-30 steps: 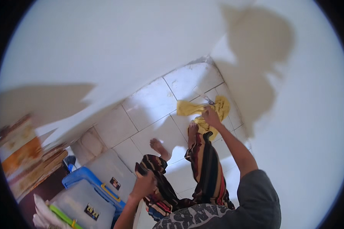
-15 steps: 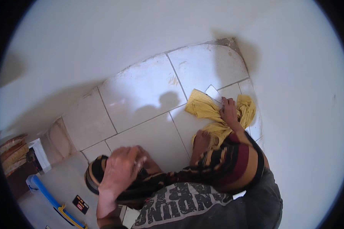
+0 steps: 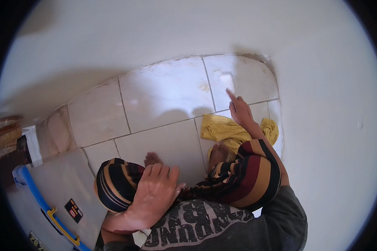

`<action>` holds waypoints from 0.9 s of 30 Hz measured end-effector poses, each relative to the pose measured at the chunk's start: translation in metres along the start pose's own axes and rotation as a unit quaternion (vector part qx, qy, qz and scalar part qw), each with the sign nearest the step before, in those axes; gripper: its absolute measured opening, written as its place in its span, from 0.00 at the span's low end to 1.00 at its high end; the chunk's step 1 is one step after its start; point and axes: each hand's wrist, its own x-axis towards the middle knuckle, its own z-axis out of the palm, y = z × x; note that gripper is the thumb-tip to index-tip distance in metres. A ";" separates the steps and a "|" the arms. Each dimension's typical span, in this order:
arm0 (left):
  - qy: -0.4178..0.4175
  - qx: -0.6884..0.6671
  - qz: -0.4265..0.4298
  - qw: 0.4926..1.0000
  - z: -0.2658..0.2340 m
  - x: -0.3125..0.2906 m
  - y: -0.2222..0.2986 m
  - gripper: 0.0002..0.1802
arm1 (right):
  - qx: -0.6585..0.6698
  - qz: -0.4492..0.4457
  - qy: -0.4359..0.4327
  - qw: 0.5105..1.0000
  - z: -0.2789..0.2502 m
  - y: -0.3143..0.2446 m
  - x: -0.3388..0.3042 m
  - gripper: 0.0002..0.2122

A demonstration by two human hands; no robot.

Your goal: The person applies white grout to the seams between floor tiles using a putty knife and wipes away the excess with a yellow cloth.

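Note:
My right hand (image 3: pixel 241 111) reaches out over the tiles with its index finger stretched along a small white flat rectangular piece (image 3: pixel 227 79). That piece is blurred, and its grip end is hidden by the fingers. It lies against or just above a pale floor tile (image 3: pixel 251 81); I cannot tell which. Below this hand a crumpled yellow cloth (image 3: pixel 218 129) is spread beside my foot (image 3: pixel 218 154). My left hand (image 3: pixel 157 190) is close to my body by the left knee, back upward, its fingers curled down. Whitish smears show near its thumb; the palm side is hidden.
White walls (image 3: pixel 326 104) meet the tiles along a rough edge. At the lower left stands a translucent plastic box (image 3: pixel 71 184) with a blue rim (image 3: pixel 40 194) and yellow handle. A woven basket-like item (image 3: pixel 8 134) is at the far left. Brownish smears (image 3: pixel 204 85) mark one tile.
My right hand has moved up and left from the yellow cloth onto the far tile with the white piece. My left hand has shifted right, closer to my body. The view has shifted slightly.

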 end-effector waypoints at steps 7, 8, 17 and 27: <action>0.005 -0.062 0.084 0.995 0.004 -0.021 0.004 0.28 | 0.039 0.023 -0.148 0.988 0.026 -0.030 -0.021 0.19; 0.004 -0.068 0.071 0.995 0.006 -0.024 0.004 0.28 | 0.037 0.028 -0.151 0.987 0.031 -0.029 -0.017 0.19; 0.026 0.006 0.058 0.998 -0.005 -0.014 -0.005 0.26 | 0.112 -0.024 -0.073 0.991 0.048 -0.025 -0.009 0.19; 0.007 -0.006 0.087 0.996 -0.006 -0.002 -0.012 0.28 | 0.161 -0.025 -0.112 0.980 0.041 -0.029 -0.002 0.18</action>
